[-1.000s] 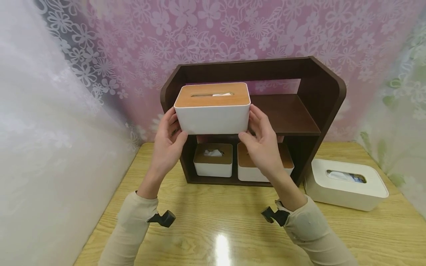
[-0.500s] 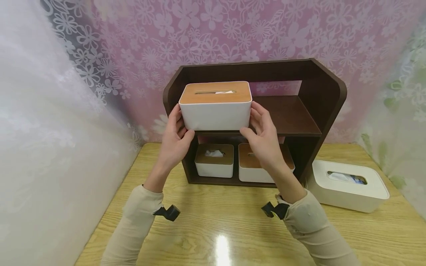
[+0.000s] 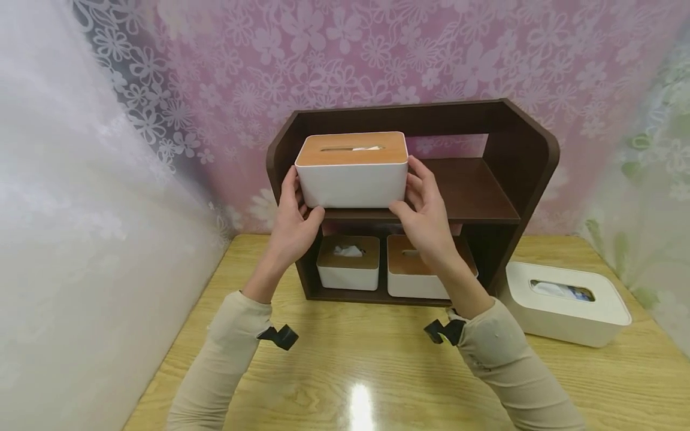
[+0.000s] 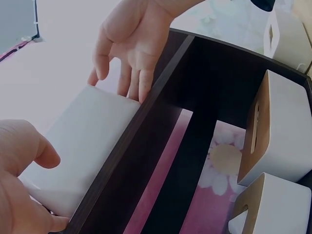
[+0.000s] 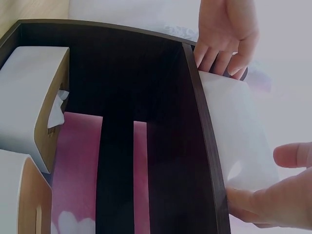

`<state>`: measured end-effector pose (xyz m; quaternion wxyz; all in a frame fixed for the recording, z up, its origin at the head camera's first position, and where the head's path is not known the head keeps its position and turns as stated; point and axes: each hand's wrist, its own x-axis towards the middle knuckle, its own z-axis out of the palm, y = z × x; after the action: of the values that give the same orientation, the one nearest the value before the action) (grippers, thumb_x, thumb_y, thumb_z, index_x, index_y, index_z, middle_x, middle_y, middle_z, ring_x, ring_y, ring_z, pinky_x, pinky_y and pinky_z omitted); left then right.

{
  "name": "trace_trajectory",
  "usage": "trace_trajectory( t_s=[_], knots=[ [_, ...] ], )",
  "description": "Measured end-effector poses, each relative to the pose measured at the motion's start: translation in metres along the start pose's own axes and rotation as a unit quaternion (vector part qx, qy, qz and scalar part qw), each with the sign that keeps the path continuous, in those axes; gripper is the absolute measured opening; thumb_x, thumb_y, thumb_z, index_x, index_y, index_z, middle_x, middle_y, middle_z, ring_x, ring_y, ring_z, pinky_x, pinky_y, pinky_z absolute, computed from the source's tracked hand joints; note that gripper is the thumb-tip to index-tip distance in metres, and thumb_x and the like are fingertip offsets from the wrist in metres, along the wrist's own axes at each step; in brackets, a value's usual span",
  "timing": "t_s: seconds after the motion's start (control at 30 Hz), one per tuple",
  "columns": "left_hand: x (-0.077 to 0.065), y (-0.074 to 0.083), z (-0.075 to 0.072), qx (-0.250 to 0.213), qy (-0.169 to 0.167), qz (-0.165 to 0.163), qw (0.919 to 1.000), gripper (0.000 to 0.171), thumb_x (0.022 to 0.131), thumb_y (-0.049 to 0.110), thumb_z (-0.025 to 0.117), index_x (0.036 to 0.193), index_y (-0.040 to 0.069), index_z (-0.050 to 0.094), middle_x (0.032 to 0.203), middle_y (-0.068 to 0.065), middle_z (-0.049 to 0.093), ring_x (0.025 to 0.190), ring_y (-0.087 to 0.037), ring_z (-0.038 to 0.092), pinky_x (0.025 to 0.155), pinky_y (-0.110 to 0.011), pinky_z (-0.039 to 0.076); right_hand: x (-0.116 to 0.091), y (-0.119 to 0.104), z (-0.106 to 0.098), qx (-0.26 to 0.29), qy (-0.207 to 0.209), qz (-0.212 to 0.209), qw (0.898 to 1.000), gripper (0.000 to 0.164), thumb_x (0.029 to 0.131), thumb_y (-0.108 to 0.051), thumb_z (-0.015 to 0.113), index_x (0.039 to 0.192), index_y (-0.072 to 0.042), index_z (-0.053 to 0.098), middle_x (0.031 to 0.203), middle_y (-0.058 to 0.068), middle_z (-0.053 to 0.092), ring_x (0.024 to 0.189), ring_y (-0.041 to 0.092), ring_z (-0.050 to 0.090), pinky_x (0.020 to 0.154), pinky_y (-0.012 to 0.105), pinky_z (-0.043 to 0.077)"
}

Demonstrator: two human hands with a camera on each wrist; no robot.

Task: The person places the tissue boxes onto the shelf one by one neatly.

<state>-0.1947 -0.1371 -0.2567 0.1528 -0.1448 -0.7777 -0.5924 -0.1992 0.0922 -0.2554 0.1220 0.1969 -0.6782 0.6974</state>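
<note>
A white tissue box (image 3: 351, 185) with a wood-toned, slotted lid sits at the left of the upper shelf (image 3: 463, 185) in the head view. My left hand (image 3: 295, 224) holds its left side, thumb by the lower front corner. On the opposite side, my right hand (image 3: 428, 221) grips it with fingers along the end and thumb by the front. A bit of white tissue shows in the slot. From below, the left wrist view shows the box's white surface (image 4: 87, 141) along the shelf edge, with a hand at each end.
A small wood-lidded tissue box (image 3: 348, 276) and a longer one (image 3: 415, 284) stand on the lower level of the dark brown rack (image 3: 530, 149). An all-white tissue box (image 3: 560, 320) lies right of the rack on the wooden table (image 3: 334, 359).
Both hands have moved the tissue box back and slightly right, deeper into the upper shelf. The shelf's front edge now shows beneath it. The other boxes stay put.
</note>
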Motion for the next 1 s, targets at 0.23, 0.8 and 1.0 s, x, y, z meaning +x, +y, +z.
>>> trace_trajectory(
  t_s=[0.23, 0.8, 1.0],
  knots=[
    [-0.006, 0.025, 0.006, 0.023, 0.016, 0.006, 0.9996, 0.084, 0.091, -0.006, 0.048, 0.158, 0.002, -0.002, 0.162, -0.019, 0.013, 0.149, -0.026, 0.02, 0.116, -0.053, 0.027, 0.006, 0.002, 0.0, -0.009, -0.008, 0.0, 1.0, 0.072, 0.093, 0.007, 0.051, 0.156, -0.016, 0.025, 0.148, 0.016, 0.038, 0.141, 0.023, 0.039, 0.112, 0.047, 0.036],
    [0.015, 0.004, 0.009, 0.045, 0.003, 0.009, 0.999, 0.087, 0.091, -0.005, 0.05, 0.158, 0.004, -0.005, 0.164, -0.015, 0.007, 0.15, -0.026, 0.016, 0.116, -0.054, 0.026, 0.02, 0.007, -0.002, -0.021, -0.001, 0.013, 1.0, 0.073, 0.093, 0.005, 0.052, 0.156, -0.017, 0.022, 0.148, 0.018, 0.035, 0.143, 0.026, 0.037, 0.111, 0.047, 0.037],
    [0.023, -0.012, 0.005, 0.061, 0.007, 0.019, 0.9979, 0.091, 0.091, 0.002, 0.053, 0.159, 0.012, -0.006, 0.164, -0.009, 0.008, 0.149, -0.02, 0.018, 0.115, -0.051, 0.028, 0.022, 0.007, -0.001, -0.027, 0.0, 0.01, 1.0, 0.073, 0.092, 0.004, 0.053, 0.156, -0.019, 0.023, 0.148, 0.017, 0.035, 0.142, 0.026, 0.038, 0.11, 0.047, 0.038]
  ],
)
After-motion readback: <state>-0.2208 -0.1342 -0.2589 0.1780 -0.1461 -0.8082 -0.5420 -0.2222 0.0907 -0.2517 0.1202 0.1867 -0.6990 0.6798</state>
